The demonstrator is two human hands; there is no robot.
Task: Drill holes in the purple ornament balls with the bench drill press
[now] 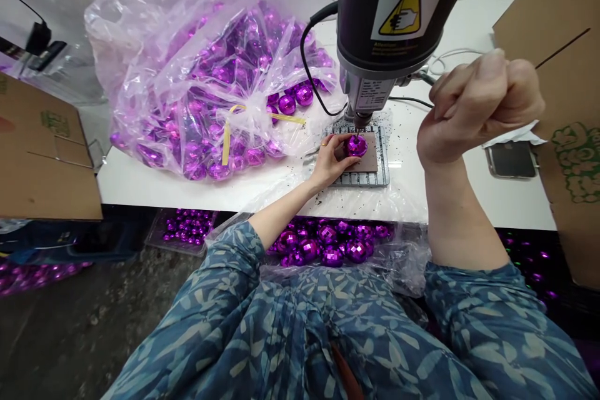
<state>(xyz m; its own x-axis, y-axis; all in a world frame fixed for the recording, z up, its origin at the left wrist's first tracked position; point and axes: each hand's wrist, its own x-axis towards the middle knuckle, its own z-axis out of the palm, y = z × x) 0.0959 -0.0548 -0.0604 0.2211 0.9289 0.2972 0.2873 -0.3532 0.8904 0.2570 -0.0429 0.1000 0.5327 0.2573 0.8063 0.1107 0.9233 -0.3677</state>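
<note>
Under the bit of a bench drill press (396, 19), a shiny purple faceted ball (357, 146) rests on a small brown board (368, 162). My left hand (332, 161) pinches this ball from its left side, thumb in front and fingers behind. The bit comes down at the ball's top; whether it has gone in is too small to tell. Beneath the board lies the drill's slotted metal base (349, 179), sprinkled with dark shavings. My right hand (480, 106) is closed in a fist round the end of the drill's feed lever (424, 77), raised right of the motor housing.
A big clear bag (197, 75) full of purple balls fills the white table's left side. More balls (328, 244) lie in plastic at my lap. Cardboard boxes (42, 150) flank both sides. A phone (510, 159) lies at right, and a black cable (304, 56) loops beside the drill.
</note>
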